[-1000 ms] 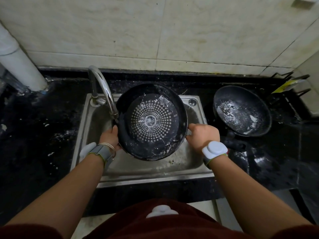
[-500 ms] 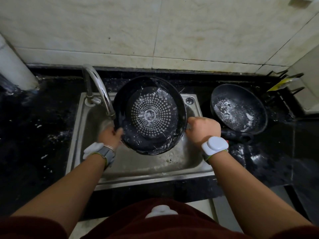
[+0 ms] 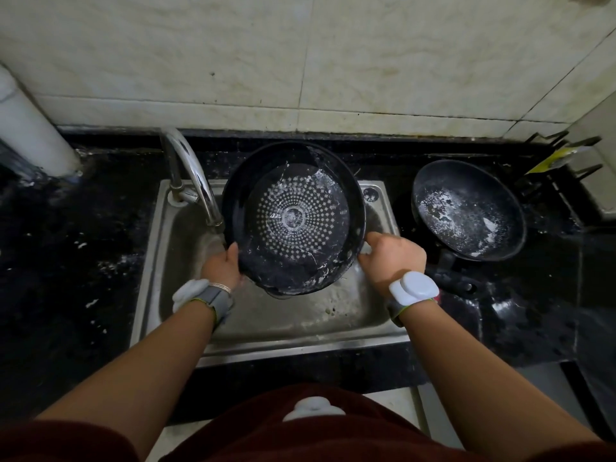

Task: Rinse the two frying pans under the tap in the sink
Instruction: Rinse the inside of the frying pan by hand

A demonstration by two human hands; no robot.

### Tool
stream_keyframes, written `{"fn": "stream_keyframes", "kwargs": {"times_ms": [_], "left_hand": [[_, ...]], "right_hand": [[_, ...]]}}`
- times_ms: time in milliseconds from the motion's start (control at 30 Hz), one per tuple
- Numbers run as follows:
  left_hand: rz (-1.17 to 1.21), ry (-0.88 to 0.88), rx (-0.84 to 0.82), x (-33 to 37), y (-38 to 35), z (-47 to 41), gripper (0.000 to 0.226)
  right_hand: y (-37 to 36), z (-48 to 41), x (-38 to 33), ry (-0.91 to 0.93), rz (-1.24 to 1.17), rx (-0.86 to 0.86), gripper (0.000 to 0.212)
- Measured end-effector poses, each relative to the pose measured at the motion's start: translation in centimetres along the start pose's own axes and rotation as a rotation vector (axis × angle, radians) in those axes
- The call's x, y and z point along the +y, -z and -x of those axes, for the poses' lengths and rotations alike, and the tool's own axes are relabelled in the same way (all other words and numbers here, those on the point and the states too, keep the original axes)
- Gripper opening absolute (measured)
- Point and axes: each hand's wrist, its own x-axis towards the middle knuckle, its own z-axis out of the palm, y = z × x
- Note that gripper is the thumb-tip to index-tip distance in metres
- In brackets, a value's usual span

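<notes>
A black frying pan (image 3: 293, 218) is held tilted over the steel sink (image 3: 350, 315), its dotted underside facing me and streaked with white suds. My left hand (image 3: 221, 266) grips its lower left rim, thumb on the base. My right hand (image 3: 391, 258) grips the right rim. The curved chrome tap (image 3: 196, 180) ends just left of the pan, and water runs from it by my left hand. A second black frying pan (image 3: 466, 208), sudsy inside, rests on the counter right of the sink, with its handle pointing toward me.
Wet black counter (image 3: 66, 261) surrounds the sink. A white pipe (image 3: 30, 131) stands at the far left. A black wire rack with something yellow (image 3: 553, 158) sits in the far right corner. Tiled wall (image 3: 300, 61) rises behind.
The pan has tipped a little more upright and shifted slightly away from me. My left thumb now lies over the pan's base edge. The second pan has not moved.
</notes>
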Motion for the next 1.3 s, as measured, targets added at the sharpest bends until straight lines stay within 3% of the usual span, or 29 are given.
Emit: {"fn": "stream_keyframes", "kwargs": {"times_ms": [167, 300, 433, 533, 667, 800, 933, 1033, 1200, 1300], "left_hand": [[-0.051, -0.113, -0.034, -0.4, -2.3, 1.6, 0.05], [-0.077, -0.092, 0.135, 0.3, -1.8, 1.6, 0.061], [0.364, 0.011, 0.253, 2.0, 0.3, 0.3, 0.055], [0.579, 0.149, 0.153, 3.5, 0.1, 0.8, 0.05], [0.163, -0.167, 0.059, 1.3, -2.2, 2.2, 0.052], [-0.101, -0.249, 0.11, -0.4, -2.7, 3.1, 0.055], [-0.249, -0.437, 0.094, 0.2, -1.7, 4.3, 0.086], [-0.329, -0.443, 0.133, 0.2, -0.7, 3.3, 0.062], [0.203, -0.171, 0.192, 1.2, 1.2, 2.5, 0.059], [0.571, 0.104, 0.201, 1.1, 1.1, 2.3, 0.063]], "right_hand": [[0.3, -0.2, 0.6, -0.049, -0.007, 0.0, 0.019], [0.7, 0.0, 0.9, -0.052, -0.008, -0.073, 0.024], [0.9, 0.4, 0.9, -0.073, -0.05, -0.138, 0.029], [0.8, 0.4, 0.8, -0.142, -0.112, -0.142, 0.032], [0.7, 0.1, 1.1, -0.191, -0.128, -0.122, 0.035], [0.1, 0.5, 0.4, -0.212, -0.174, -0.128, 0.036], [-0.5, 0.6, -0.1, -0.252, -0.234, -0.134, 0.03], [-0.5, 0.6, 0.0, -0.231, -0.223, -0.137, 0.034], [-0.5, 0.7, -0.3, -0.182, -0.215, -0.165, 0.028], [-0.9, 0.9, -1.0, -0.182, -0.25, -0.202, 0.027]]}}
